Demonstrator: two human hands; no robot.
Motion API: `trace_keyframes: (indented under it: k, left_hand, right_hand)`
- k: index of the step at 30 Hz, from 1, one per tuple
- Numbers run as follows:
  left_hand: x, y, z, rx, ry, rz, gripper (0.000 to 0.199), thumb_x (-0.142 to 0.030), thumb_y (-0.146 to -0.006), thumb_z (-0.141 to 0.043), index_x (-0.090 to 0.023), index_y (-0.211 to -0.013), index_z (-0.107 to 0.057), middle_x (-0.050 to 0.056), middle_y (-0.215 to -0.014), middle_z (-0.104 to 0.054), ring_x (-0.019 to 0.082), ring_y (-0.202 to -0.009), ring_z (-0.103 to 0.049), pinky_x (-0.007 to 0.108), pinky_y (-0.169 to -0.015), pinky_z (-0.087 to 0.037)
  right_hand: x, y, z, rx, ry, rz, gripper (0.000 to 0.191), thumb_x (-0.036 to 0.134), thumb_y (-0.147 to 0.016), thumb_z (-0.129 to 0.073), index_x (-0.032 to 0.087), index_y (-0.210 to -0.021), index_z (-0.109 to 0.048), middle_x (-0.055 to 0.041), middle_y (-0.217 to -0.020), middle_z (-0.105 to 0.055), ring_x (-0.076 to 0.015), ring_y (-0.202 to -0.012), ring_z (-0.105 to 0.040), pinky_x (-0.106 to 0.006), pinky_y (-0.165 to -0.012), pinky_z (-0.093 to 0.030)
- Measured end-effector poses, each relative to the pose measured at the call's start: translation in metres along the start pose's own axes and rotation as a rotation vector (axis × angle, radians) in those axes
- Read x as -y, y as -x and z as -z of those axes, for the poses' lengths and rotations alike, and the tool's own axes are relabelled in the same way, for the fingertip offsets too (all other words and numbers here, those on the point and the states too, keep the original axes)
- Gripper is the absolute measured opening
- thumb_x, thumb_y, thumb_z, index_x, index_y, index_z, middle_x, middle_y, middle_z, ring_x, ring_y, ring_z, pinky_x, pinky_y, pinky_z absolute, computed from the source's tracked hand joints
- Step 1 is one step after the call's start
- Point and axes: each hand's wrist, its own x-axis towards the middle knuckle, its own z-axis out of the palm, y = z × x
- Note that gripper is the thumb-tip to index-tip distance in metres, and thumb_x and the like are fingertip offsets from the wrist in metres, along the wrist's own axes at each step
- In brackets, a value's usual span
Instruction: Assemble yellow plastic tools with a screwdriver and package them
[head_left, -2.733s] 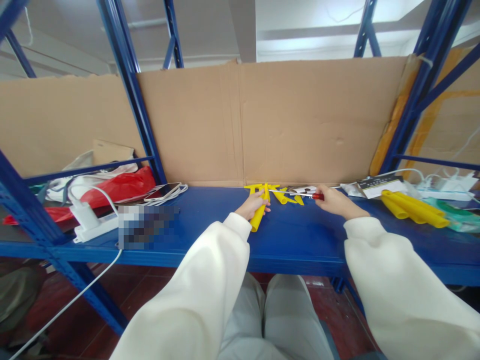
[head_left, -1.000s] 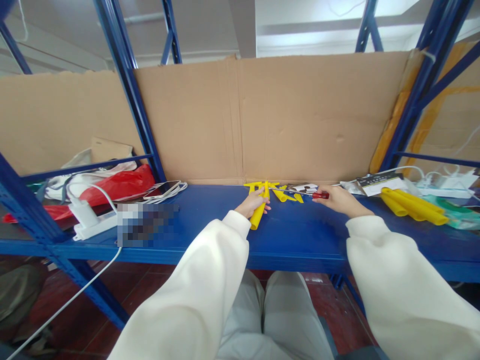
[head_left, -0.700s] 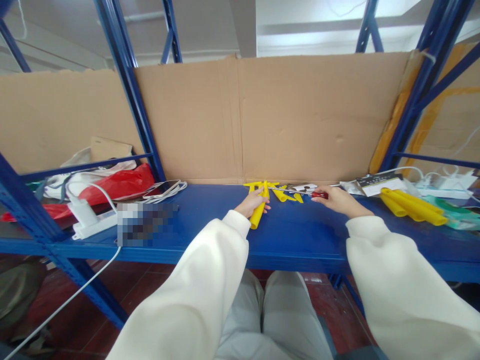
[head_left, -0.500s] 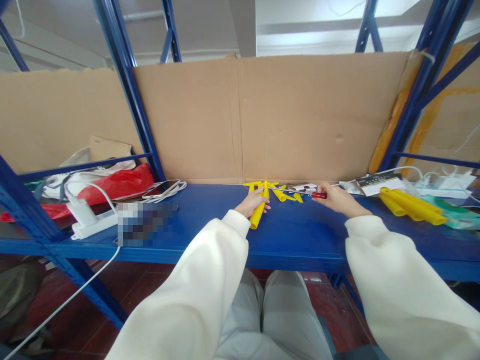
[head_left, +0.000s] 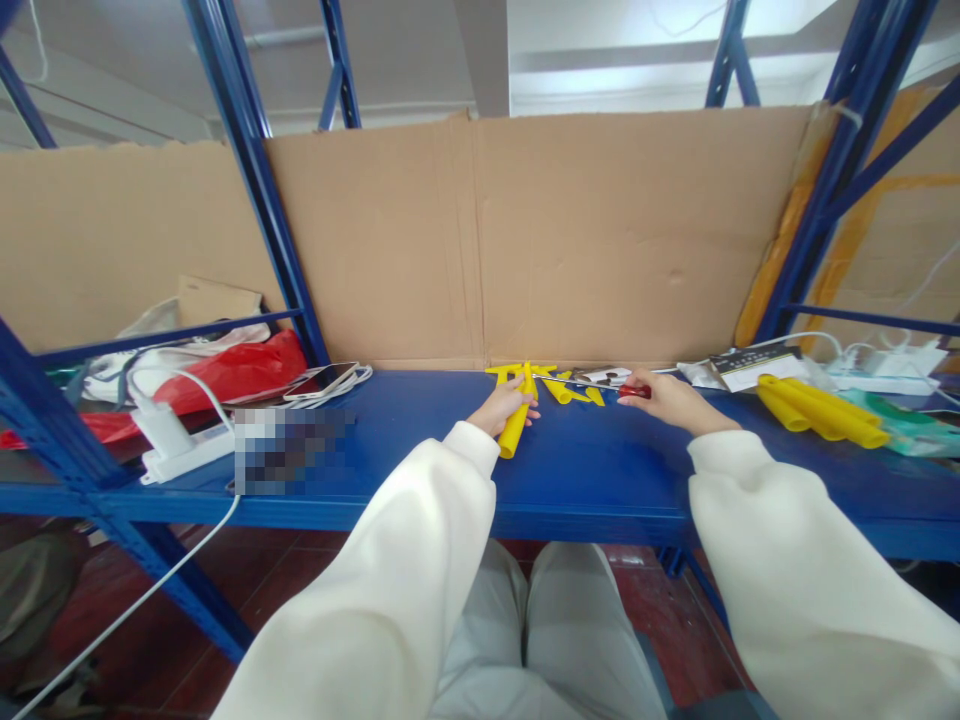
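My left hand (head_left: 502, 405) is closed around a yellow tubular part (head_left: 513, 438), whose wider end points toward me. My right hand (head_left: 664, 397) grips the red handle of a screwdriver (head_left: 635, 391). The metal shaft runs left, and its tip reaches the upper part of the yellow piece near my left fingers; the exact contact is too small to make out. Behind and between my hands, more small yellow parts (head_left: 559, 390) lie on the blue shelf (head_left: 585, 470).
On the right lie yellow tubes (head_left: 821, 410), a black-and-white packet (head_left: 757, 368) and a white power strip (head_left: 889, 368). At left are another power strip (head_left: 187, 452), a red bag (head_left: 240, 370) and cables. A cardboard panel (head_left: 600, 240) stands behind.
My right hand and the screwdriver have shifted very slightly left. The view has moved a little, while my left hand keeps its hold on the yellow part.
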Motion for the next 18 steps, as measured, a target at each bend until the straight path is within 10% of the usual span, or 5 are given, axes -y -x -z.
trace_keyframes:
  k: [18]
  left_hand:
    - [0.0032,-0.0071,0.0006,0.002,0.003,-0.006,0.074,-0.004,-0.093,-0.049,-0.024,-0.160,-0.025,0.009,-0.102,-0.068,0.009,-0.054,-0.063,0.018,-0.046,-0.045]
  right_hand:
    - [-0.0020,0.0009,-0.0008,0.054,-0.083,0.060,0.017,0.041,-0.085,-0.059,0.025,-0.081,-0.063,-0.0055,-0.080,-0.075,-0.0233,-0.073,-0.069,-0.031,-0.065,-0.049]
